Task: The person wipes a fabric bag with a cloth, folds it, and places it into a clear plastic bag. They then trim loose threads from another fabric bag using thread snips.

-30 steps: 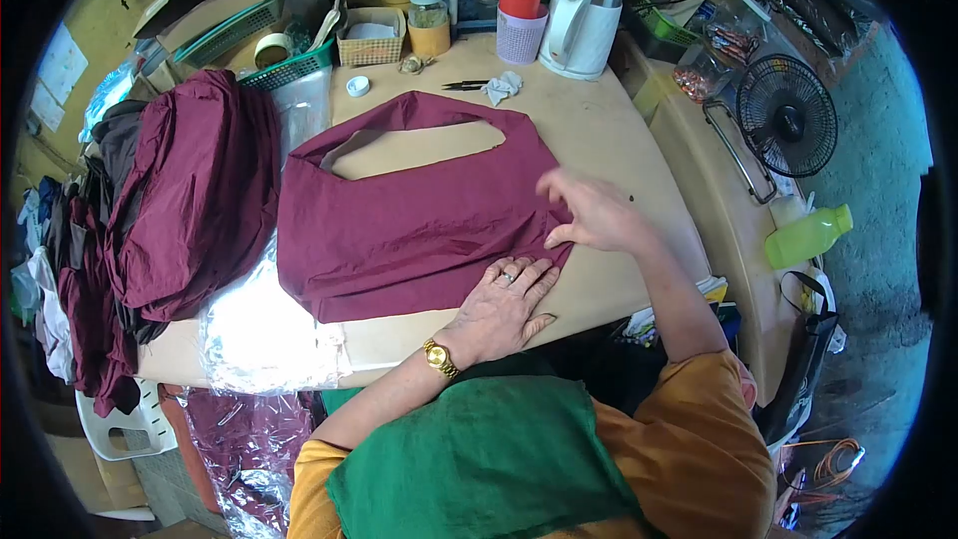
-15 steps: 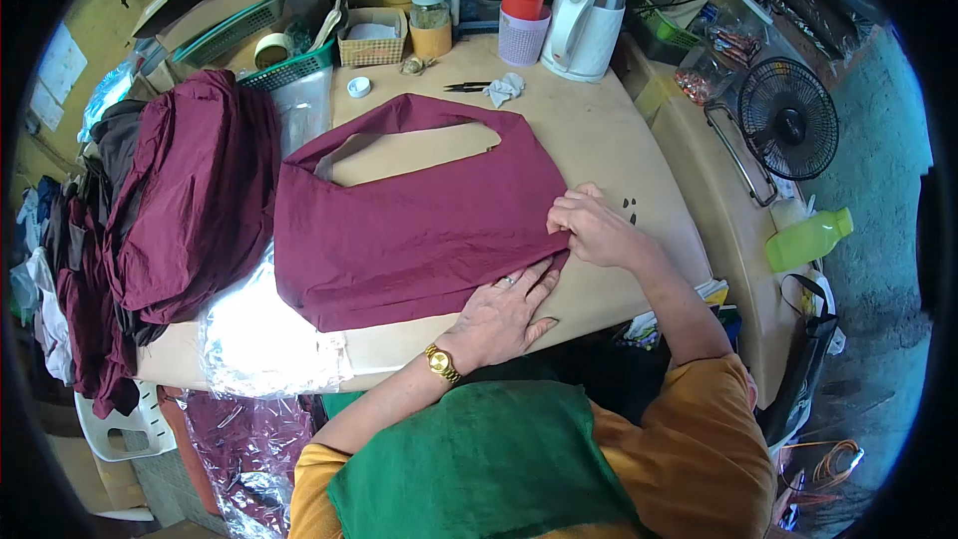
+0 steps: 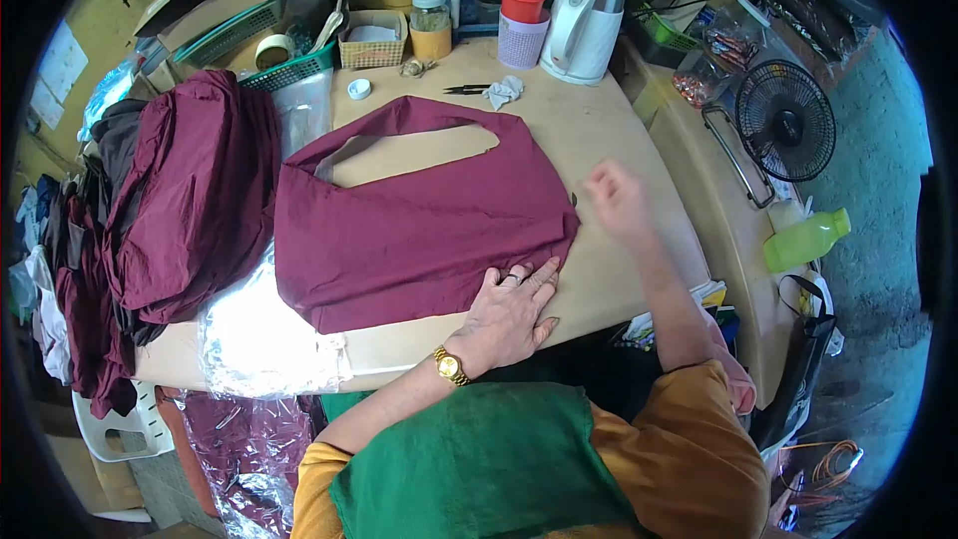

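Observation:
A maroon fabric shoulder bag (image 3: 419, 225) lies flat on the table, its strap loop toward the far side. My left hand (image 3: 507, 311) rests with fingers spread on the bag's near right corner, pressing the cloth down. To the right of the bag, apart from it, my right hand (image 3: 617, 202) is in the air over the tabletop. It is smeared by motion, and its fingers look bent, but I cannot make out whether anything is between them. Left of the bag sits a pile of maroon cloth pieces (image 3: 200, 195).
Clear plastic bags (image 3: 269, 329) lie under the cloth pile. Thread snips (image 3: 465, 90) and a crumpled white scrap (image 3: 503, 92) lie beyond the strap. A white kettle (image 3: 587, 30), a jar (image 3: 431, 25) and baskets line the back. A fan (image 3: 786, 120) and green bottle (image 3: 806, 242) stand right.
My right hand has let go of the bag's right edge and moved right, away from it. The bag's right edge now lies flatter and farther out. My left hand has barely shifted.

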### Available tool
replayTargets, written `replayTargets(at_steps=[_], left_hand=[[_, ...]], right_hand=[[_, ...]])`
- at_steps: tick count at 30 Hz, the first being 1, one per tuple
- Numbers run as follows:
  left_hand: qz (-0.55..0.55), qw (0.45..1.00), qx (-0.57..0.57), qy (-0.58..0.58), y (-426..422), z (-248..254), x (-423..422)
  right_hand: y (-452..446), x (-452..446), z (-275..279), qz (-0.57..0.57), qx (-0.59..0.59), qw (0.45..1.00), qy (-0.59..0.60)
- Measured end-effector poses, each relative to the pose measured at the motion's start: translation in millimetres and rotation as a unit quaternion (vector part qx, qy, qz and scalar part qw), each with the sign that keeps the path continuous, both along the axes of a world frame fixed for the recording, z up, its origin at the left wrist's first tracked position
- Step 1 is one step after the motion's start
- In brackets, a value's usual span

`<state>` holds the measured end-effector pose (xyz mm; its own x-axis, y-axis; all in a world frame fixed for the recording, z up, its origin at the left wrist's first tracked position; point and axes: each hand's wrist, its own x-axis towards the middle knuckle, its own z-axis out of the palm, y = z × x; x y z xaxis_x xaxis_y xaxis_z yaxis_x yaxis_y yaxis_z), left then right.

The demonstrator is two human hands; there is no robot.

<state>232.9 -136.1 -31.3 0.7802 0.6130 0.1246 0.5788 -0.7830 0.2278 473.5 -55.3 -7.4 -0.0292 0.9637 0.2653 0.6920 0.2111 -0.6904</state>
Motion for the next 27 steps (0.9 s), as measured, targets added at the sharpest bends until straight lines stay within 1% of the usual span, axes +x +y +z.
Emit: replayTargets(at_steps=[1, 2, 4, 5, 6, 7, 9, 11, 13, 15, 16, 18, 19, 21, 22, 23, 25, 26, 27], left_hand=[[0.001, 1.0, 0.009, -0.003, -1, 0, 0], [0.003, 1.0, 0.009, -0.002, -1, 1, 1], [0.005, 1.0, -0.006, 0.028, 0, 9, 5], [0.003, 1.0, -0.005, 0.028, -1, 7, 6], [0.01, 1.0, -0.01, 0.006, -2, 3, 8], [0.017, 1.0, -0.015, -0.015, -1, -1, 9], [0.021, 0.999, -0.005, -0.029, -2, -5, 8], [0.024, 0.999, 0.0, -0.041, -5, -7, 7], [0.025, 1.0, 0.013, -0.013, -6, -3, 6], [0.027, 0.999, 0.017, -0.023, -5, -6, 8], [0.03, 0.999, 0.018, -0.031, -5, -8, 7], [0.029, 0.999, 0.026, -0.032, -6, -11, 6], [0.029, 0.998, 0.034, -0.034, -6, -11, 6], [0.028, 0.998, 0.042, -0.026, -6, -10, 7], [0.026, 0.998, 0.049, -0.016, -7, -9, 7], [0.025, 0.998, 0.048, -0.015, -7, -6, 7], [0.028, 0.999, -0.03, -0.011, -7, 1, 7], [0.028, 0.999, -0.031, -0.009, -7, -3, 4], [0.024, 0.998, -0.026, -0.054, -7, -7, 1]], right_hand=[[1, 0, 7, -0.061, -0.035, 0.995, 0.067], [0, 3, 17, 0.026, -0.027, 0.997, 0.067], [-1, 1, 23, 0.11, -0.018, 0.992, 0.067], [0, -1, 20, 0.188, -0.011, 0.978, -0.085], [1, -4, 20, 0.262, -0.003, 0.936, -0.235], [1, -5, 22, 0.262, -0.001, 0.936, -0.237], [-3, -8, 26, 0.221, 0.065, 0.959, -0.168], [-11, -11, 22, 0.21, 0.072, 0.959, -0.176], [-14, -8, 14, 0.192, 0.081, 0.961, -0.184], [-5, 11, -7, 0.212, 0.033, 0.95, -0.228], [-1, 23, -9, 0.212, 0.033, 0.95, -0.228], [4, 39, -4, 0.104, 0.094, 0.94, -0.313], [0, 38, 0, 0.104, 0.093, 0.939, -0.314], [-12, 33, 18, 0.093, 0.038, 0.978, -0.181], [-19, 14, 26, 0.093, 0.038, 0.978, -0.181], [-27, -15, 34, 0.137, 0.094, 0.973, -0.16], [-40, -32, 30, 0.18, 0.148, 0.963, -0.137], [-43, -34, 21, 0.197, 0.14, 0.948, -0.206], [-47, -36, 14, 0.215, 0.13, 0.928, -0.275]])
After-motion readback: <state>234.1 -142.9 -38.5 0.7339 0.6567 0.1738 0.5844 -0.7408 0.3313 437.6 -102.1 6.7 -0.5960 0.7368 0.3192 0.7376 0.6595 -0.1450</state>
